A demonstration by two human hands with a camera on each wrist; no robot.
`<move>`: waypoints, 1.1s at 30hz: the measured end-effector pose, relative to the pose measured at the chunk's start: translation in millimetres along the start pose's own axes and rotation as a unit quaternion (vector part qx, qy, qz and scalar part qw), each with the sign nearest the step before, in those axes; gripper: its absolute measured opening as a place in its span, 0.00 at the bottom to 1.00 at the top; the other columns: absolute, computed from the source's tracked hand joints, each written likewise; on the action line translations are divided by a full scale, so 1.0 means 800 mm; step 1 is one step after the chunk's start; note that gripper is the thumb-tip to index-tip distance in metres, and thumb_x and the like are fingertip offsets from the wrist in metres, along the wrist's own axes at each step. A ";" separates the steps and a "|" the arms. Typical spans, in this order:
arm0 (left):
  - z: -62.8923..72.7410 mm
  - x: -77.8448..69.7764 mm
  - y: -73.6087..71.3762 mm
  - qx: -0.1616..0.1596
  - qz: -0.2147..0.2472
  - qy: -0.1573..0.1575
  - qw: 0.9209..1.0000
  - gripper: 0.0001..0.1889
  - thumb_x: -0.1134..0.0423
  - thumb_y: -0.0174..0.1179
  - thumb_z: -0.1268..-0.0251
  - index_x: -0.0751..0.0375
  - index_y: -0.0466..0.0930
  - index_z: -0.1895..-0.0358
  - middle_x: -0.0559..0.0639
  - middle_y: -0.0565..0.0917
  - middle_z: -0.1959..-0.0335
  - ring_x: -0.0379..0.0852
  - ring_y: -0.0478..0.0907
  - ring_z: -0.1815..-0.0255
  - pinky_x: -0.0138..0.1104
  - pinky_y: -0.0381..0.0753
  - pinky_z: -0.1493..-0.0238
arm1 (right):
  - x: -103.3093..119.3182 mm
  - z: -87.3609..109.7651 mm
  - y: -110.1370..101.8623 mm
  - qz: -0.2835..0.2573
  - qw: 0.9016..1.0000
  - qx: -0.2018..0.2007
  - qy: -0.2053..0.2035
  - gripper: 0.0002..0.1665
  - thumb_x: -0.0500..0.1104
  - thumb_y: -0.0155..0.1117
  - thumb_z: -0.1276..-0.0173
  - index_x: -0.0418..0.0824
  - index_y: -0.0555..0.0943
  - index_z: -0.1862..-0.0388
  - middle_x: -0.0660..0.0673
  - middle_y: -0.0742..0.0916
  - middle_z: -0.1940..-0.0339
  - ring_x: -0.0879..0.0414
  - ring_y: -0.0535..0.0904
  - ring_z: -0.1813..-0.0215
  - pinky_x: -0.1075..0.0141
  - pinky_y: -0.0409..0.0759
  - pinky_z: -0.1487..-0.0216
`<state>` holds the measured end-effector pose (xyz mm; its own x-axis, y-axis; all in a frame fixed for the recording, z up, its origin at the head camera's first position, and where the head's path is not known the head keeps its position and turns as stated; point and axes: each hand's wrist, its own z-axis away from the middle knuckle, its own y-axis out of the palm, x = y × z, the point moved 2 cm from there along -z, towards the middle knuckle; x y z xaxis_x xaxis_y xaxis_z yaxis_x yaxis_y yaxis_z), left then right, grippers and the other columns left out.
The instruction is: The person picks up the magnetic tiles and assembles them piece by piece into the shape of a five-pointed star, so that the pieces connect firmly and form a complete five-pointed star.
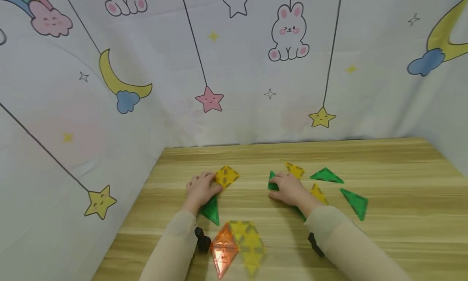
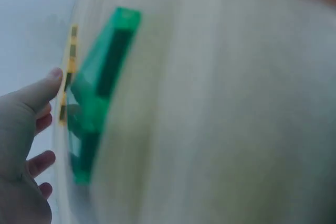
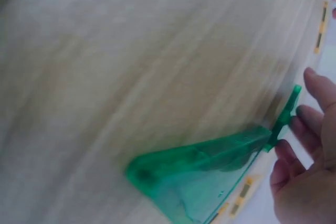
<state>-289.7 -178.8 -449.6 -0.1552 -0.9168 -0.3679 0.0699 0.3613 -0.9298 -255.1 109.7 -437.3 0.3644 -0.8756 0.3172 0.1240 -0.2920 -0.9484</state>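
Past orange tiles, probably joined magnetically, touches yellow square with loose-fingered left hand, green triangle with equally loose right hand, apparently for steadying.

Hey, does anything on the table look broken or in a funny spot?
Nothing looks broken or spilled that I can see. The green triangles on the right lie scattered at different angles, which looks a bit messy next to the orange diamond and yellow shape fitted together nearer you.
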 end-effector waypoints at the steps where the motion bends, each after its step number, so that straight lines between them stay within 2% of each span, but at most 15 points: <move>1: 0.003 0.004 0.001 -0.004 0.008 0.000 1.000 0.30 0.45 0.59 0.39 0.53 0.70 0.35 0.52 0.68 0.35 0.62 0.59 0.38 0.58 0.54 0.45 | 0.000 0.001 0.001 0.001 1.000 -0.002 -0.002 0.26 0.52 0.65 0.37 0.37 0.78 0.45 0.36 0.77 0.43 0.39 0.68 0.39 0.47 0.64 0.40; 7: 0.017 0.024 0.003 -0.018 0.059 0.004 0.998 0.30 0.44 0.59 0.38 0.54 0.70 0.35 0.54 0.68 0.35 0.64 0.58 0.37 0.58 0.53 0.45 | -0.001 0.006 0.002 0.003 1.000 -0.012 -0.009 0.27 0.52 0.65 0.38 0.38 0.78 0.45 0.38 0.77 0.42 0.39 0.67 0.38 0.46 0.64 0.40; 10: 0.022 0.029 0.000 -0.018 0.080 0.025 0.996 0.30 0.45 0.60 0.40 0.55 0.71 0.37 0.54 0.69 0.36 0.63 0.59 0.38 0.57 0.53 0.43 | -0.001 0.008 0.002 -0.001 1.000 -0.010 -0.009 0.27 0.52 0.65 0.38 0.38 0.78 0.44 0.37 0.76 0.42 0.38 0.66 0.38 0.46 0.64 0.41; 13: 0.030 0.034 -0.003 -0.006 0.099 0.052 0.994 0.28 0.47 0.65 0.44 0.55 0.75 0.41 0.53 0.74 0.41 0.60 0.63 0.41 0.56 0.51 0.42 | -0.002 0.010 0.003 -0.004 1.000 -0.012 -0.009 0.27 0.52 0.65 0.37 0.38 0.77 0.44 0.37 0.76 0.41 0.38 0.67 0.39 0.46 0.65 0.42; 17: 0.039 0.036 -0.006 0.020 0.117 0.071 0.990 0.23 0.48 0.69 0.48 0.51 0.80 0.49 0.47 0.79 0.50 0.55 0.66 0.46 0.53 0.48 0.42 | -0.005 0.013 0.005 0.001 1.000 -0.020 -0.004 0.27 0.51 0.65 0.37 0.39 0.77 0.43 0.38 0.75 0.41 0.37 0.67 0.41 0.46 0.67 0.44; 21: 0.048 0.038 -0.008 0.038 0.120 0.080 0.989 0.17 0.49 0.70 0.50 0.46 0.80 0.58 0.40 0.79 0.55 0.52 0.66 0.49 0.51 0.48 0.42 | -0.004 0.015 0.008 0.005 1.000 -0.020 -0.004 0.27 0.52 0.64 0.37 0.40 0.76 0.42 0.38 0.75 0.40 0.37 0.67 0.42 0.46 0.68 0.45; 25: 0.059 0.038 -0.012 0.062 0.118 0.093 0.987 0.13 0.51 0.71 0.51 0.45 0.78 0.64 0.38 0.78 0.59 0.49 0.65 0.53 0.51 0.48 0.45 | 0.001 0.015 0.011 -0.001 1.000 -0.022 -0.018 0.26 0.52 0.64 0.37 0.41 0.77 0.43 0.38 0.75 0.40 0.37 0.67 0.42 0.46 0.68 0.45; 29: 0.065 0.033 -0.013 0.077 0.109 0.111 0.985 0.14 0.52 0.71 0.51 0.44 0.78 0.62 0.37 0.78 0.59 0.49 0.66 0.53 0.54 0.49 0.45 | 0.004 0.016 0.013 -0.003 0.999 -0.023 -0.032 0.24 0.52 0.65 0.37 0.44 0.79 0.45 0.42 0.77 0.42 0.42 0.69 0.46 0.49 0.69 0.47; 33: 0.062 0.026 -0.007 0.070 0.093 0.120 0.986 0.14 0.52 0.69 0.49 0.42 0.79 0.58 0.38 0.78 0.53 0.50 0.67 0.47 0.55 0.50 0.43 | 0.005 0.019 0.013 -0.007 0.999 -0.021 -0.045 0.23 0.51 0.65 0.38 0.44 0.79 0.46 0.44 0.79 0.44 0.42 0.69 0.47 0.49 0.69 0.48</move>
<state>-244.8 -208.5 -451.6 -0.3549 -0.7644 -0.5383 0.2523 0.4761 -0.8424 -238.6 109.0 -446.2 0.4438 -0.8340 0.3278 0.0922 -0.3214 -0.9425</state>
